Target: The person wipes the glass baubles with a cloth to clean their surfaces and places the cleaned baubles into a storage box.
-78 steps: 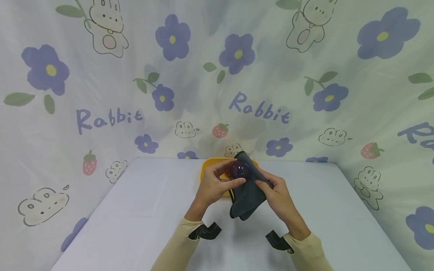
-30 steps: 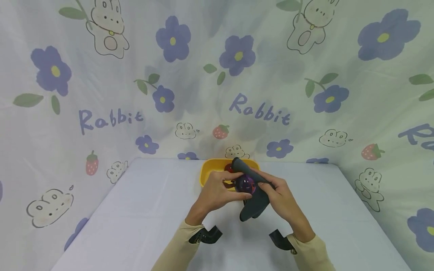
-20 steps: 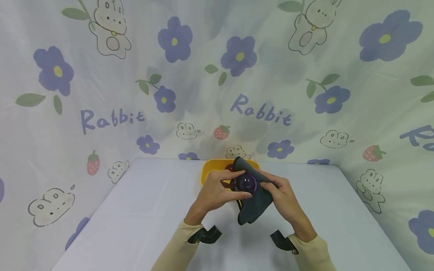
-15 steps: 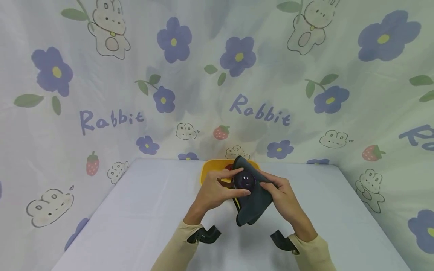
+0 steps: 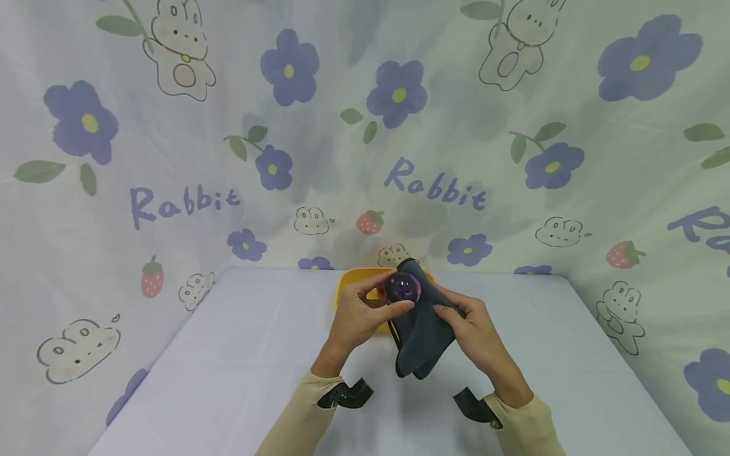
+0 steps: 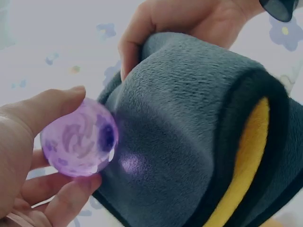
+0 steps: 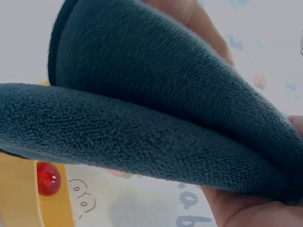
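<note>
Between thumb and fingers, my left hand [image 5: 357, 313] holds a clear purple ball [image 5: 403, 288] up above the table. In the left wrist view the ball [image 6: 79, 137] looks glassy and see-through, lit violet. My right hand [image 5: 469, 324] pinches a folded dark grey-blue cloth [image 5: 424, 335] with black edging and a yellow inner side. The cloth hangs just right of the ball, its folds behind and below it. Up close the cloth [image 7: 156, 85] looks fuzzy and covers most of the right wrist view. Whether it touches the ball I cannot tell.
Behind the hands, a yellow tray [image 5: 349, 276] stands at the table's far side, partly hidden. A red ball [image 7: 49, 178] shows in it in the right wrist view. The white table [image 5: 239, 354] ends at a printed curtain [image 5: 336, 139].
The left hand first came toward me and right with the ball, then went back up and left. The ball has turned in the fingers. The right hand keeps its pinch on the cloth.
</note>
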The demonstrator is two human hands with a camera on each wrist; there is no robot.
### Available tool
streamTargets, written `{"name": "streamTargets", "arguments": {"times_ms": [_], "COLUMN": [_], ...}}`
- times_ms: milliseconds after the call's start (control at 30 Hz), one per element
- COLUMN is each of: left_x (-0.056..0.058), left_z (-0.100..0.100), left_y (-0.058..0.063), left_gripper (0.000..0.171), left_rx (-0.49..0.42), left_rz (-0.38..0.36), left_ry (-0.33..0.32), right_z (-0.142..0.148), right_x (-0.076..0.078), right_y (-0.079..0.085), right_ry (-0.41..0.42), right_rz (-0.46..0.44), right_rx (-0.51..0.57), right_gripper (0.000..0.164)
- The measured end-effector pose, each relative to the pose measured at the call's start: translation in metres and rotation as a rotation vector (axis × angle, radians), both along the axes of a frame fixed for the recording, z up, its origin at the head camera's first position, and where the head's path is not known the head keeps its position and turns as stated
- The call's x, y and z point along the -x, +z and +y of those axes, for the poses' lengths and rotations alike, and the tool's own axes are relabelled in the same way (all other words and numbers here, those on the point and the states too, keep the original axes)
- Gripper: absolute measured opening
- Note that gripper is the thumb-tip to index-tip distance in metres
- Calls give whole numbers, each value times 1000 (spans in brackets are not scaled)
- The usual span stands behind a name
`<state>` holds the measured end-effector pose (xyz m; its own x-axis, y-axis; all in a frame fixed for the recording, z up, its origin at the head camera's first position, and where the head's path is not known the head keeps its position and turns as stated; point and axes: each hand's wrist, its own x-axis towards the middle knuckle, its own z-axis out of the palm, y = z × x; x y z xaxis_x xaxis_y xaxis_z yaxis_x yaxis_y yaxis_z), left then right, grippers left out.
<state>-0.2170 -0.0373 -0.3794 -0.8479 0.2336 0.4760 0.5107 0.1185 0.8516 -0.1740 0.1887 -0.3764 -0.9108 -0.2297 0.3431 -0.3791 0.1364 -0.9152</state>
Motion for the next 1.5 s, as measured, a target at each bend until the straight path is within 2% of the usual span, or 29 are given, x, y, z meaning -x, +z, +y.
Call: {"name": "streamTargets", "arguments": {"times_ms": [200,433,600,700,933,1067,1300,1400,1500], "left_x": [3,4,3,2,-1,-5,-10,-12,-14], "left_z": [-2,-5,-6,-5,-2,1,4,4,4], "left_y": [-1,0,2,3,5,4,4,5,7], "left_gripper": [62,52,52,51,39,28,33,43,54], "left_rx": [27,86,105,97,125,173,204,216,254], "left_rz": [-7,-32,-46,-46,-9,43,132,165,202], "left_ry": [38,34,27,19,-35,-55,-110,-114,-101], "right_z": [-1,-4,-10,-13,-18,-18,-16,-11,-4], "right_x": [-4,-10,-13,-14,-14,-13,-16,-15,-11], "right_y": [4,7,6,4,0,-1,1,2,2], "right_ry": [-46,-70,-82,-98,-78,-64,-113,-102,-50], "right_rz": [8,29,70,133,383,446,439,382,271], "right_rx": [-43,-78,-105,-139,-217,-229,-285,-279,-233], "right_gripper": [43,42,43,44,49,49,52,49,47]}}
